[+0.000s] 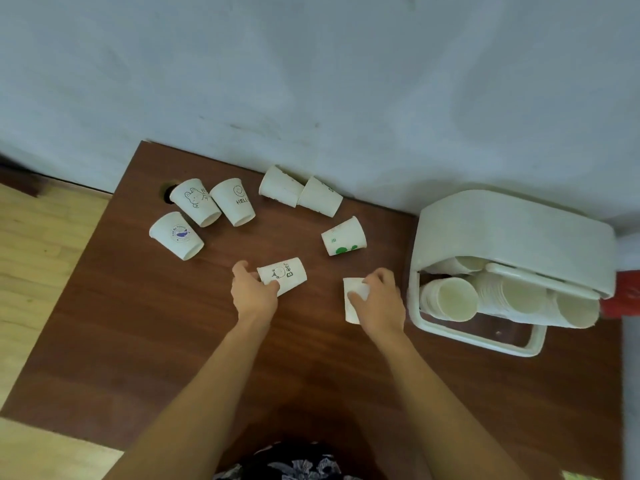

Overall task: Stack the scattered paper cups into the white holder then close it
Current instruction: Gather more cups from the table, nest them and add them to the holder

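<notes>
Several white paper cups lie scattered on the brown table (145, 334). My left hand (252, 292) grips the narrow end of the cup printed "Bear" (285, 274), which lies on its side. My right hand (379, 299) curls round a plain white cup (351, 304) lying on the table. A cup with green dots (343, 237) lies beyond them. The white holder (512, 237) stands at the right with its lid raised, and stacks of cups (453, 299) lie inside it.
Further back lie two plain cups (299, 190), a "Hello" cup (232, 201), a rabbit cup (195, 201) and a blue-logo cup (176, 235). A grey wall runs behind the table. A red object (627, 294) sits right of the holder. Wooden floor shows left.
</notes>
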`<state>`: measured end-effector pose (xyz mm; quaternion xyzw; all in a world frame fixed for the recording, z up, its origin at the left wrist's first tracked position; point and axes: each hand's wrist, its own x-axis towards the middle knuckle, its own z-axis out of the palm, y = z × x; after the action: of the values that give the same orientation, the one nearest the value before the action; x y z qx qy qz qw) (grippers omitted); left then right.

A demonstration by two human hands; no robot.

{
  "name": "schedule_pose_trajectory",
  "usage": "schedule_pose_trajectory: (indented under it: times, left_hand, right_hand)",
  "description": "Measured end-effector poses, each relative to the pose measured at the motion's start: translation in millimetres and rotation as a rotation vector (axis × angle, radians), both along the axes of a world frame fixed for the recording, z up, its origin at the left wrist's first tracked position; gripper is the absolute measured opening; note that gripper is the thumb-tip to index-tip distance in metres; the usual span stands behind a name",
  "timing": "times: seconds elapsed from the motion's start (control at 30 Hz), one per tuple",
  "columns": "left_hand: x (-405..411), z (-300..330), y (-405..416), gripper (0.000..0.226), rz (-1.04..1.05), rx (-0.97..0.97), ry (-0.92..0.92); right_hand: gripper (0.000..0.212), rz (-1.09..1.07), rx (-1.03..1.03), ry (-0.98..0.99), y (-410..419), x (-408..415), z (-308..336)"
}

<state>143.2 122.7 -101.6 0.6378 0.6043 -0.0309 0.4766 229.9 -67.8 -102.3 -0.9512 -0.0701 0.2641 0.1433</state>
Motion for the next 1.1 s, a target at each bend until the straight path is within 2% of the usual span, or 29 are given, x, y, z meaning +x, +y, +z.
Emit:
schedule_pose_trajectory:
  times: [0.13, 0.27, 0.4, 0.53, 0.63, 0.8, 1.1]
  left_hand:
    - [-14.9, 17.8, -21.9, 0.051, -0.110, 0.026, 0.012]
    - [-17.5, 45.0, -49.5, 0.048, -0.303, 0.140, -0.016]
    - [-14.0, 70.5, -80.2, 0.042, -0.452, 0.267, -0.134]
    - [-5.9, 89.0, -103.3, 0.026, -0.519, 0.289, -0.251]
    - [-0.5, 102.9, -121.3, 0.023, -0.544, 0.301, -0.346]
    - [3.1, 123.7, -146.9, 0.023, -0.589, 0.354, -0.418]
    - [6.3, 142.0, -182.6, 0.017, -0.704, 0.401, -0.499]
  right_hand:
    - [0.034, -0.015, 0.063, 0.027, -21.3, -21.2, 15.5]
    - [0.028, -0.056, 0.116, -0.031, -46.0, -35.5, 39.2]
    - [0.026, -0.133, 0.212, -0.113, -71.8, -42.4, 63.7]
    - [0.025, -0.218, 0.376, -0.260, -97.1, -43.7, 87.0]
    - [0.024, -0.255, 0.478, -0.391, -117.3, -40.3, 101.0]
    - [0.023, -0.149, 0.375, -0.587, -149.8, -26.3, 101.2]
    - [0.021, 0.067, 0.179, -0.504, -166.5, -7.8, 60.4]
